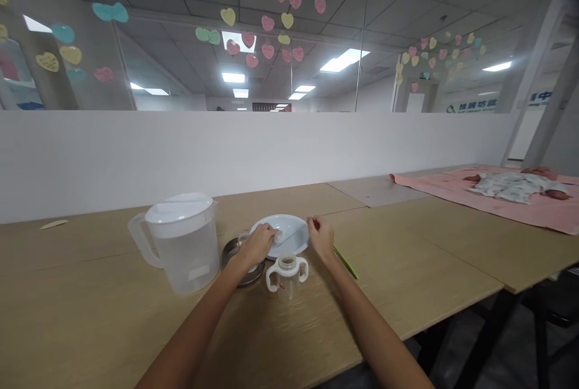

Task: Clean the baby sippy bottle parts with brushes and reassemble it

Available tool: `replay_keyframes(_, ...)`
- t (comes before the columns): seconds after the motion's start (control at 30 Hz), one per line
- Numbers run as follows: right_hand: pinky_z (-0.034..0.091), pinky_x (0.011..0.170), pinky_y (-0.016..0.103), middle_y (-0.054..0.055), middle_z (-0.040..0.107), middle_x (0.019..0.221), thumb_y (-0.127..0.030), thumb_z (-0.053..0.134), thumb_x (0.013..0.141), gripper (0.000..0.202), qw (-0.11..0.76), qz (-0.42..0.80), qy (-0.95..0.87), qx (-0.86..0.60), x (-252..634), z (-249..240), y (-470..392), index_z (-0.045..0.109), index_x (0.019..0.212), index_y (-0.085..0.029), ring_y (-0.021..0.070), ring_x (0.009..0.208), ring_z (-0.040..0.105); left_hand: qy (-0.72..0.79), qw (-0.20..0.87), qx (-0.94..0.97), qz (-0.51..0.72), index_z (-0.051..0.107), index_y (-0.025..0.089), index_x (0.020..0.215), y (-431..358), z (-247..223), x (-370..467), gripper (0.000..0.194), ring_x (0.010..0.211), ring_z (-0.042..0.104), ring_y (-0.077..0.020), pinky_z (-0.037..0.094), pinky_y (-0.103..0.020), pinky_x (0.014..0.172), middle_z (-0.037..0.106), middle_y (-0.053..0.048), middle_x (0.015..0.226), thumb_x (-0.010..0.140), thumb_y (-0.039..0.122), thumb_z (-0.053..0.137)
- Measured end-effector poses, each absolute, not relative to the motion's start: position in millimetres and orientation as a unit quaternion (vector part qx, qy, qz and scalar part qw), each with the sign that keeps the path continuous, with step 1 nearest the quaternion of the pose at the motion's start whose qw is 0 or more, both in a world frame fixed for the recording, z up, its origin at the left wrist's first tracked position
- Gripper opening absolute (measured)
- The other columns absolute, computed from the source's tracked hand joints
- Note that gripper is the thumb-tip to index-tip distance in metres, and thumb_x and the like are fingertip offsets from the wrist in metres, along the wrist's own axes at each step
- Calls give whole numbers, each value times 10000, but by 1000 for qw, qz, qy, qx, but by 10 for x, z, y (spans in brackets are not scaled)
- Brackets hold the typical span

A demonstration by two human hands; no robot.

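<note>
Over a white bowl (289, 220), my left hand (259, 247) pinches a small clear piece (278, 236), too small to name surely. My right hand (322, 236) is closed on one end of a thin rod (295, 233), whose other end slants down to the left toward the clear piece. Just in front of the bowl stands a clear baby bottle (287, 280), upright, its top uncovered, with two white side handles. Partly hidden by my left wrist is a steel bowl (248, 280) with clear items inside.
A lidded plastic pitcher (187, 250) stands left on the wooden table (407, 280). A slim green item (346, 262) lies beside my right forearm. Far right, a baby doll (511, 187) in patterned clothes rests on a pink cloth (547, 217). A low white wall (253, 148) backs the table.
</note>
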State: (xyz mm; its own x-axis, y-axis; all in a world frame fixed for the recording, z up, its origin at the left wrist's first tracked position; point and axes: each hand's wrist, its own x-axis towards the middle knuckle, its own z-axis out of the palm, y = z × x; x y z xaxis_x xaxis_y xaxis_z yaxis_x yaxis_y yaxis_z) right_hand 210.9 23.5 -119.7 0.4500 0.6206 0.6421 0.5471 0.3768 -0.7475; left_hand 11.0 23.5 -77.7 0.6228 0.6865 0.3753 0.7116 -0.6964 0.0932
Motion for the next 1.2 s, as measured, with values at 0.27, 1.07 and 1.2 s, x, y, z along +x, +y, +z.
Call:
replay_keyframes(0.27, 364, 594, 255, 32, 606, 631, -437, 428, 816, 352, 663, 39, -519, -538, 2097, -1167, 216, 592, 665, -165, 154, 595, 529, -382, 117, -899, -179, 652, 193, 975, 223, -759, 134, 319, 890, 511, -198, 407, -308, 803, 575, -80, 896, 903, 158, 344)
replay_keyframes(1.07, 369, 608, 261, 45, 603, 649, -481, 392, 841, 414, 696, -14, -460, -552, 2103, -1176, 113, 610, 720, -151, 148, 590, 497, -399, 29, -889, -223, 666, 176, 1045, 274, -625, 116, 325, 989, 564, -208, 421, -324, 885, 655, -91, 1031, 894, 157, 378)
replay_keyframes(1.2, 370, 599, 257, 38, 594, 630, -489, 389, 839, 427, 705, -1, -445, -553, 2119, -1184, 129, 612, 705, -150, 145, 584, 489, -402, 26, -887, -226, 664, 185, 1043, 270, -578, 120, 328, 986, 567, -203, 420, -323, 886, 655, -85, 1039, 897, 168, 370)
